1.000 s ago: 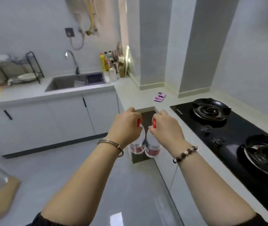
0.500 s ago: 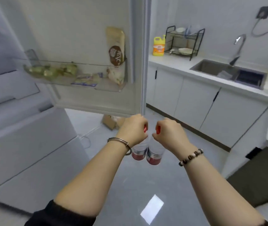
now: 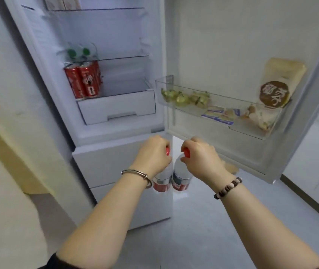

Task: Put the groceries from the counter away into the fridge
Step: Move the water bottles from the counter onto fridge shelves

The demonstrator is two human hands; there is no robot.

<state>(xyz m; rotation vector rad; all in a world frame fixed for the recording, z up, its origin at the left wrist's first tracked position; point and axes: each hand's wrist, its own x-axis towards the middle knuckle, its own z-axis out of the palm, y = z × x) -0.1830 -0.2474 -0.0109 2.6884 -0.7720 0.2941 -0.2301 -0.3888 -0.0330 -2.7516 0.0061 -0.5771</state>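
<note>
1. One second ago I am looking at the bench with the stove and the sink. Half a second ago the view is turning past the open door. Now the fridge [image 3: 116, 162] stands straight in front of me, with its door [image 3: 232, 45] swung open to the right, and the bench is out of the view.
2. The grip is the same as before. My left hand [image 3: 152, 152] is curled around the neck of the left bottle [image 3: 161, 181], just under its red cap. My right hand [image 3: 201, 158] holds the right bottle [image 3: 181, 179] in the same way.
3. Both bottles hang upright and close side by side in the air. They are in front of the closed lower drawers and below the open compartment, so they are not yet inside.
4. Inside, the red cans [image 3: 85, 80] stand at the left of the lower shelf. The bottles with green caps [image 3: 79, 52] stand on the glass shelf [image 3: 123, 58] above them. The right part of both shelves is bare.
5. The door tray [image 3: 166, 94] holds small green pieces, flat packets and a tall bag [image 3: 278, 88].
6. I judge that the carrying is finished and the placing comes next. The bottles must go up and forward, probably to the free place beside the cans.
7. Because I hold them only by the necks, they can swing. I think they could knock the shelf edge or the cans, so I should go in slowly.
</note>
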